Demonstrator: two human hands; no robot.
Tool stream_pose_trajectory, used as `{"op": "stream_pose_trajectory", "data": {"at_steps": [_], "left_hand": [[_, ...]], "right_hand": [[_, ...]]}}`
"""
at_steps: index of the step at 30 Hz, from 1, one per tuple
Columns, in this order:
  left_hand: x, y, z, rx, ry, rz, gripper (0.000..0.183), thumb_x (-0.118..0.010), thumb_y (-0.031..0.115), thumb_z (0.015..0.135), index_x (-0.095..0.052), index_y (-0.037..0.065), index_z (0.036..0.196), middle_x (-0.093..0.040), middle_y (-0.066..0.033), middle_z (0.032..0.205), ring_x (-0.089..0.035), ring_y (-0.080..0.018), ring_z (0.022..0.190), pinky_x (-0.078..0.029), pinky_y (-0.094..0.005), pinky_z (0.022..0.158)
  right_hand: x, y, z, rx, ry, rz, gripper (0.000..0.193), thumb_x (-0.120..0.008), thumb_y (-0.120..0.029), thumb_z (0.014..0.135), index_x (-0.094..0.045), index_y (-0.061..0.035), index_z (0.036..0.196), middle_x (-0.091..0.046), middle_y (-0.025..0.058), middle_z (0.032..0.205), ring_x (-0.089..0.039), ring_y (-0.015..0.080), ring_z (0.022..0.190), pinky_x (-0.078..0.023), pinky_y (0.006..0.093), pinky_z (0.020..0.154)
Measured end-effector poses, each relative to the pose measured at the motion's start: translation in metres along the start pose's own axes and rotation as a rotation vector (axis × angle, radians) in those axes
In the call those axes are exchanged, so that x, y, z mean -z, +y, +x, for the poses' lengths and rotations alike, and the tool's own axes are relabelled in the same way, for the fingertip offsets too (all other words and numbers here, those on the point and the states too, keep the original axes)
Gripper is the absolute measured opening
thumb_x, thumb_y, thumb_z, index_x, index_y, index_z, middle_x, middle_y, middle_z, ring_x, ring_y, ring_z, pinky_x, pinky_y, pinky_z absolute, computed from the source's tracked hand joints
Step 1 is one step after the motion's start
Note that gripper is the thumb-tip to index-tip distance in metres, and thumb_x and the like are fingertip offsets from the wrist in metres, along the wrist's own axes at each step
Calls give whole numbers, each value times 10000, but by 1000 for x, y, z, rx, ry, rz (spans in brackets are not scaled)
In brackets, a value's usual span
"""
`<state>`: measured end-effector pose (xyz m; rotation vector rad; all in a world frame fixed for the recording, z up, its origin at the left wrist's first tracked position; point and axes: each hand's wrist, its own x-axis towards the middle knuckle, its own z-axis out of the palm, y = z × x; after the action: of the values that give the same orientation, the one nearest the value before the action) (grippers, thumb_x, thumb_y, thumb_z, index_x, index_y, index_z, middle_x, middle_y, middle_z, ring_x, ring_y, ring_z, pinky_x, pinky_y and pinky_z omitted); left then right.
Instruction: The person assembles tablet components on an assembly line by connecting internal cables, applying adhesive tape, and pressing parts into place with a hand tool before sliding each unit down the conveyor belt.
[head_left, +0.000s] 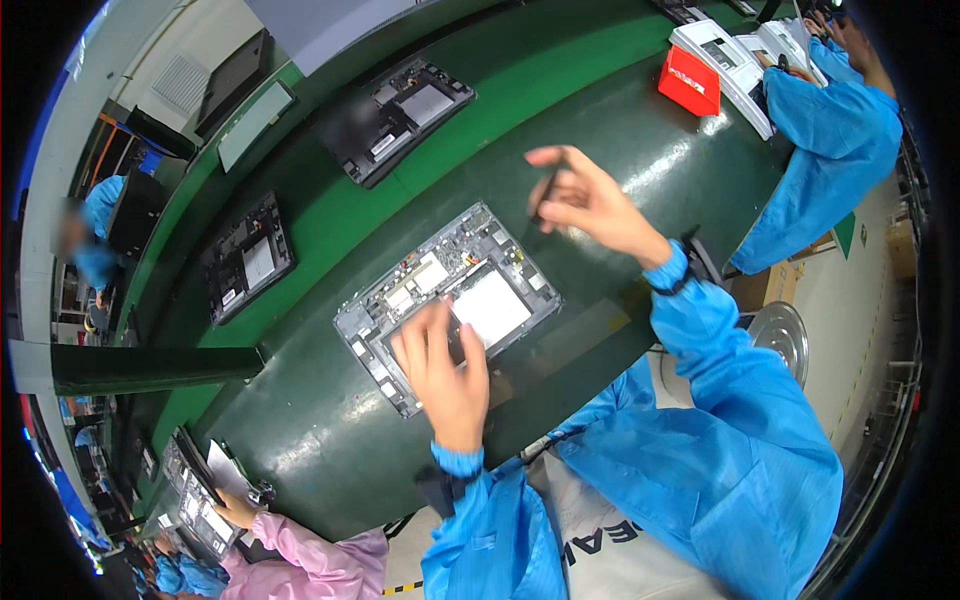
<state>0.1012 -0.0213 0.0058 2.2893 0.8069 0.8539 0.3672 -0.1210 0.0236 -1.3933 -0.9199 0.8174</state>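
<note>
An opened tablet-like device lies on the green bench before me, its circuit board and a white rectangular panel exposed. My left hand rests over its near left part, fingers apart and touching or just above it; what lies under the palm is hidden. Beyond the device's far right corner, my right hand is raised off the bench. Its thumb and fingers close round a small, thin dark object, smeared by motion, so its kind is unclear. The index finger points out to the left.
On the bright green strip beyond lie two more opened devices. A red bin stands at the far right, near a co-worker's blue sleeve. At lower left, a pink-sleeved person's hand touches another device. A green post juts in from the left.
</note>
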Motion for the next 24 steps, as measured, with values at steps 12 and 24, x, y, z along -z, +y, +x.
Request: {"op": "stream_pose_trajectory", "data": {"at_steps": [12,24], "left_hand": [[-60,-17,28,-245,-116,231,370,-754,39,785,-792,123,1143,-654,-90,1148,-561,-320,1059,-483,-448,936],[-66,-16,32,-254,-92,207,339,-749,40,791,-766,104,1124,-670,-69,1158,-578,-303,1023,-467,-435,886]], "right_hand": [[-32,53,83,104,-205,-334,750,-659,-177,1027,-222,-14,1614,-671,101,856,-667,216,722,-527,368,686],[-31,58,81,214,-198,-507,750,-691,-174,992,-269,-44,1599,-675,112,878,-651,288,712,-512,414,681]]}}
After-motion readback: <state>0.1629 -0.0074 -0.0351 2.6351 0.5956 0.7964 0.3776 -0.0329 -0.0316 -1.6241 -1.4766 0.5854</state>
